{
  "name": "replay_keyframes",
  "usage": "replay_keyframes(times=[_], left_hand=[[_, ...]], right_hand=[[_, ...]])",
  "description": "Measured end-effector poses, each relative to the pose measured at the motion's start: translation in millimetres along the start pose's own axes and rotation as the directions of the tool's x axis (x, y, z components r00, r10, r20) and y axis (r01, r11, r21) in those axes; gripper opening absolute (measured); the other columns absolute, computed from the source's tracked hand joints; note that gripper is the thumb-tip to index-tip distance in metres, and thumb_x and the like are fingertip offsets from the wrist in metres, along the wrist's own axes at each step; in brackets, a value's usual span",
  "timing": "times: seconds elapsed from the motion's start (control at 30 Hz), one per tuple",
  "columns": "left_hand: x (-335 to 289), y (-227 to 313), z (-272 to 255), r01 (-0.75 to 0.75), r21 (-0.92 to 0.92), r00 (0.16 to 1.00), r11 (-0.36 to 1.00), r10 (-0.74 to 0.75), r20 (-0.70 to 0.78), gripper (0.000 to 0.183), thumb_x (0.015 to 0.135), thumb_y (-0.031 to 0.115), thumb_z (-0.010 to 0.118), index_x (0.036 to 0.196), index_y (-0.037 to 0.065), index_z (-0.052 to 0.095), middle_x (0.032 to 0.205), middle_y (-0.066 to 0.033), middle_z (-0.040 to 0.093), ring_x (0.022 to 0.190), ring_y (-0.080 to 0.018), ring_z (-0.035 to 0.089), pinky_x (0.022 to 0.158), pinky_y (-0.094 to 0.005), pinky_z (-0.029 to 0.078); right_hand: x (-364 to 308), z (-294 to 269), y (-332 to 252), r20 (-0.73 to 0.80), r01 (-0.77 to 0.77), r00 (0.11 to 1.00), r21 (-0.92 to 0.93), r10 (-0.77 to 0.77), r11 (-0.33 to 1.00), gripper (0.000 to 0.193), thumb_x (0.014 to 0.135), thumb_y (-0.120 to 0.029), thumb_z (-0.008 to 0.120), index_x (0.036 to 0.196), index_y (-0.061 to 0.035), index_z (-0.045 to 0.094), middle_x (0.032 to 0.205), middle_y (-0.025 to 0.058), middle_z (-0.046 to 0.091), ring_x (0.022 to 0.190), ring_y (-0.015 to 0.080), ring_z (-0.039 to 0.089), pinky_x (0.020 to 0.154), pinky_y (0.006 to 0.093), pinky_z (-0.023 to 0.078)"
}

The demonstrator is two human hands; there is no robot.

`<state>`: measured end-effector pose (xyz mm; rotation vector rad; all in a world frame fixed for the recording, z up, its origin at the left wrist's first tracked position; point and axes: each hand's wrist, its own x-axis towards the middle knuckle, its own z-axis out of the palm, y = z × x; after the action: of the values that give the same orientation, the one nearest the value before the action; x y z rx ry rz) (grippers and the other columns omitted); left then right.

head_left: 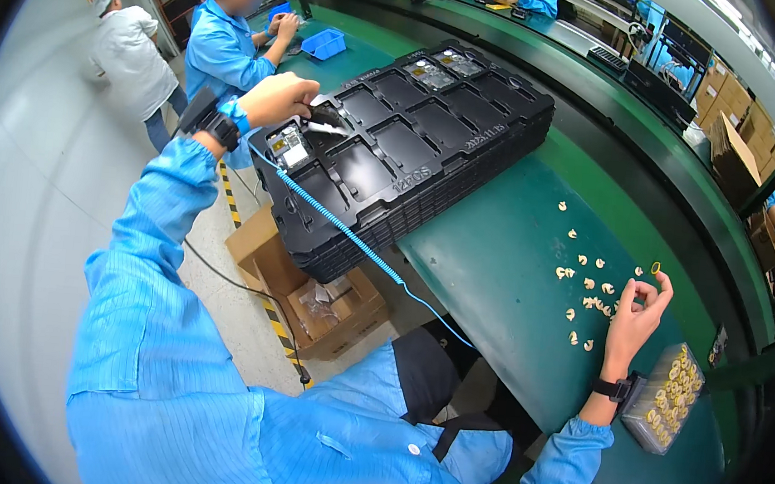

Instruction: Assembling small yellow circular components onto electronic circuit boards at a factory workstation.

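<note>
Over the far left part of a stacked black plastic tray point(423, 158), my left hand point(280, 99) is closed at the edge of a dark flat piece point(327, 115). A bright white strip shows beside that piece; its kind is unclear. A silvery electronic module point(288, 146) sits in the tray pocket below my left wrist. My right hand point(638, 318) is raised over the green bench at the right, fingers curled, with a small yellow ring point(656, 268) at its fingertips. Several small cream-coloured plastic pieces point(590, 283) lie scattered beside it.
A clear box of yellow rings point(664, 400) stands right of my right wrist. A coiled blue cord point(343, 228) crosses the tray's front. More modules point(430, 74) occupy far pockets. An open cardboard box point(332, 315) is on the floor. A co-worker point(226, 43) works beyond, near a blue bin point(324, 44).
</note>
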<state>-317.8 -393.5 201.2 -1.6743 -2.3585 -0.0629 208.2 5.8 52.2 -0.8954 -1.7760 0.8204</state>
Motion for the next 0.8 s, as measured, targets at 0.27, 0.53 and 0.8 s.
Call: replay_keyframes(times=[0.27, 0.53, 0.8], left_hand=[[58.9, 216.8, -41.8, -0.245, -0.739, 0.921, 0.628, -0.087, -0.379, 0.017, 0.1, 0.008, 0.068, 0.109, 0.001, 0.055, 0.091, -0.0058, 0.067, 0.088, -0.0108, 0.071, 0.06, -0.0213, 0.057], [199.6, 437.2, 17.0, 0.044, -0.997, 0.977, -0.062, 0.21, 0.03, 0.026, 0.103, 0.017, 0.061, 0.109, -0.002, 0.043, 0.082, -0.0184, 0.067, 0.057, -0.0244, 0.073, 0.038, -0.0336, 0.055], [213.5, 461.9, 109.2, 0.32, -0.873, 0.867, -0.369, 0.486, 0.112, 0.037, 0.106, 0.01, 0.055, 0.135, -0.013, 0.053, 0.122, -0.0223, 0.069, 0.109, -0.028, 0.072, 0.093, -0.0359, 0.062]], right_hand=[[-3.3, 5.3, -69.0, 0.201, 0.039, 0.971, 0.403, -0.13, 0.914, 0.072, 0.098, -0.003, 0.067, 0.157, -0.0054, 0.027, 0.107, 0.0127, 0.067, 0.092, 0.0131, 0.065, 0.072, 0.024, 0.053], [35.4, -1.8, -57.6, -0.027, -0.044, 0.996, 0.704, 0.089, 0.709, 0.078, 0.1, -0.003, 0.067, 0.161, -0.0073, 0.02, 0.122, 0.0215, 0.065, 0.1, 0.0219, 0.068, 0.082, 0.0324, 0.058], [41.8, -13.5, 0.0, -0.142, -0.061, 0.971, 0.634, 0.193, 0.771, 0.08, 0.09, 0.01, 0.072, 0.153, -0.0051, 0.024, 0.109, 0.0219, 0.07, 0.096, 0.0194, 0.07, 0.085, 0.0298, 0.057]])
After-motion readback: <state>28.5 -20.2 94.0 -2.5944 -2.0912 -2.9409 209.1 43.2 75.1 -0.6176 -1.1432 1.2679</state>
